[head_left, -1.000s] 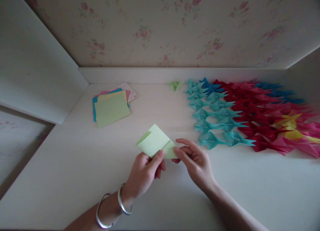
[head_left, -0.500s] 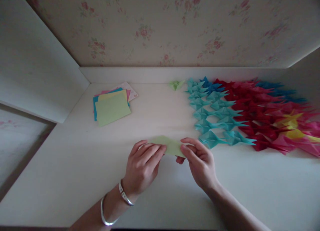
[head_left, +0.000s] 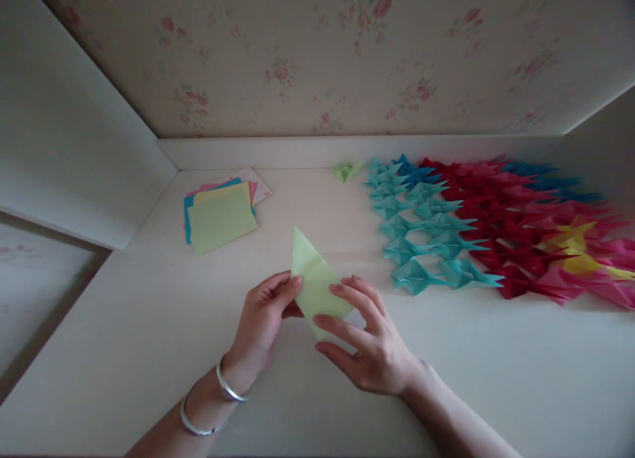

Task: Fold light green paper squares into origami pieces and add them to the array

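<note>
Folded green paper (head_left: 317, 282) over the bench (head_left: 198, 325), lengthwise from near tip to far tip with a slight leftward lean, between both hands: pinched at its left edge by the grip of the left hand (head_left: 262, 316), and partly covered at lower right by the loosely spread fingers of the right hand (head_left: 374, 345).

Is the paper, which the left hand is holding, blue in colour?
No, the paper between the left hand and the right hand is light green.

Rose-patterned wallpaper (head_left: 238, 54) rises behind a white tabletop (head_left: 124, 325) in dim light
</note>
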`<state>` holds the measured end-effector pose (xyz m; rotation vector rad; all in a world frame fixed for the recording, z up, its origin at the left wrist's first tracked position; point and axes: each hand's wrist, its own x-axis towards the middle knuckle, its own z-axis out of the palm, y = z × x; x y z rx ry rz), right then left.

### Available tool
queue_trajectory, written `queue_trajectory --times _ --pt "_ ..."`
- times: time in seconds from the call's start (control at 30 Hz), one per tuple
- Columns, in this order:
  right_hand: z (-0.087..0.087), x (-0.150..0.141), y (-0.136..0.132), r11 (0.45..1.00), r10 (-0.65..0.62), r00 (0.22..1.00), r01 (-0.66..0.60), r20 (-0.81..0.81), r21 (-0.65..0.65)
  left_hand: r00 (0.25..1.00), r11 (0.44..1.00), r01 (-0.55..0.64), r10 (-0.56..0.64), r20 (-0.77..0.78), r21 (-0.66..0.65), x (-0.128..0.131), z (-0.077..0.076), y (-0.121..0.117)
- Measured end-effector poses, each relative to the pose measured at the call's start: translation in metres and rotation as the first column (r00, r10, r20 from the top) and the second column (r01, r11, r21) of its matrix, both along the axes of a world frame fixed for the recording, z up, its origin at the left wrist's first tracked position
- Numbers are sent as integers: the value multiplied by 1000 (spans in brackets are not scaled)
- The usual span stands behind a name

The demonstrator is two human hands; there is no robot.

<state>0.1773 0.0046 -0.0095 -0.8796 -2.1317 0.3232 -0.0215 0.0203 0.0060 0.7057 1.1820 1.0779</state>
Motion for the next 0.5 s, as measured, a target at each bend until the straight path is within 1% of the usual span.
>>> queue_trajectory --times 0.1,0.2,0.27,0.33,0.43,0.5 --pt "-3 0 4 997 -63 997 65 -51 48 999 1000 15 -15 -35 -1 2 0 -2" --pt "-1 2 4 997 -74 987 74 -141 -7 994 998 61 -60 -91 13 3 2 -5" --pt "2 1 4 992 -96 973 76 -208 -100 990 996 93 -91 -105 16 4 4 -6" --pt "2 -1 3 967 -148 946 78 -289 -241 985 991 134 -131 -112 22 4 6 -7" --pt "1 -4 3 883 -268 893 77 -362 -463 972 978 206 -201 -125 26 5 8 -9" --pt "-1 -6 4 830 -330 864 75 -379 -553 966 973 228 -223 -129 26 7 9 -9"
